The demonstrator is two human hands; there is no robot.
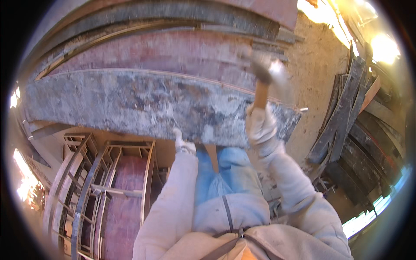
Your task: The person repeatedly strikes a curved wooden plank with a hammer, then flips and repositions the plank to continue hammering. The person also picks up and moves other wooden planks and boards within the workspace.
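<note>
A long board (143, 102) with a worn, grey-blotched face lies crosswise in front of me. Above its right part, my gloved right hand (262, 123) is wrapped round the wooden handle of a hammer (261, 84); the hammer's head is raised and smeared by motion. My gloved left hand (184, 144) is closed at the board's near edge, its fingertips together over the surface. A thin pale streak shows just beyond those fingertips, too small to name. The remaining fingers of that hand are mostly hidden.
Reddish panels (173, 50) and dark curved strips lie beyond the board. Curved wooden frames (108, 190) with cross-ribs stand at the lower left. Dark planks (346, 108) are piled on the right, beside bare brown ground (310, 65). My legs (229, 173) are close to the board's near edge.
</note>
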